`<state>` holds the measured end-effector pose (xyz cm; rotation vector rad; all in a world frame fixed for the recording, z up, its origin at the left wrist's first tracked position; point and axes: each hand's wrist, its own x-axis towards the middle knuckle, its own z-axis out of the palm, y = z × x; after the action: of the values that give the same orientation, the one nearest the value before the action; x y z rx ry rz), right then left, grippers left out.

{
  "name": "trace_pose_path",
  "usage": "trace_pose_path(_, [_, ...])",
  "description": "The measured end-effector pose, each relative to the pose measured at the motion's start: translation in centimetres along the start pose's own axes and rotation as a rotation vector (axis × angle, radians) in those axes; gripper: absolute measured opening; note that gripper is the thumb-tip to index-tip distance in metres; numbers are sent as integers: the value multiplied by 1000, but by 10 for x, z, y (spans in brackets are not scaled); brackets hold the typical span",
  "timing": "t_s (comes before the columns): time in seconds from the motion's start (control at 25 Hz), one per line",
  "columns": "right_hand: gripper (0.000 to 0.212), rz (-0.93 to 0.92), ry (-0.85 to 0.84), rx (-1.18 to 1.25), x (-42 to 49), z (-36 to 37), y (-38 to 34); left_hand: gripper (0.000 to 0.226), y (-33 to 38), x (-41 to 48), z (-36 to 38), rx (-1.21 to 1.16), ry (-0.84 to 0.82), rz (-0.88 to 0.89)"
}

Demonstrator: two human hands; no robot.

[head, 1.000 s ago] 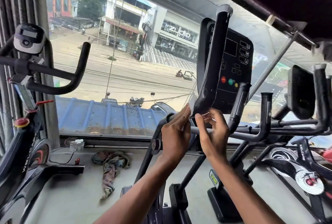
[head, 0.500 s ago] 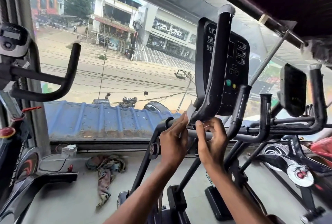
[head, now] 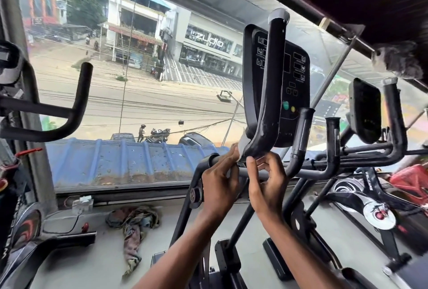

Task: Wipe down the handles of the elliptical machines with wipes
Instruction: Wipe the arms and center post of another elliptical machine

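White wipe (head: 243, 144), mostly hidden, seems pinched by both hands' fingers (head: 249, 163) around the handle (head: 266, 112).

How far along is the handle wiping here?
Nothing looks clearly finished. In hand: both the left hand and right hand press a white wipe around the bottom bend of the tall handle. Left: its upper length and the short handles.

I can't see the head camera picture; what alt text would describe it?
Two bare hands, left hand and right hand, press a white wipe around the bottom bend of a tall black handle on an elliptical machine. Behind the handle is the console, then a window over a street; a crumpled rag lies on the floor.
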<state>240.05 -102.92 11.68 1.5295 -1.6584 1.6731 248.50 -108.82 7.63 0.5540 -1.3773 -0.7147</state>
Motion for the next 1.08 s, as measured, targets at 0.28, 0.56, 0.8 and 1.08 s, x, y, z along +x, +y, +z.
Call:
trace_pose_path(0.28, [29,-38,-10,-24,-7,4,9,35,-4,-9,-4,38,2,68])
trace_pose_path(0.56, [32,-32,15,-53,-12,16,13,35,-27,-4,0,52,15,-105])
trace_pose_path(0.8, [33,-14,10,-119,-19,25,26,40,-66,0,3,168,-67,-274])
trace_pose_path(1.08, [34,-9,64,-108,-20,35,34,47,-73,-9,9,68,-36,-160])
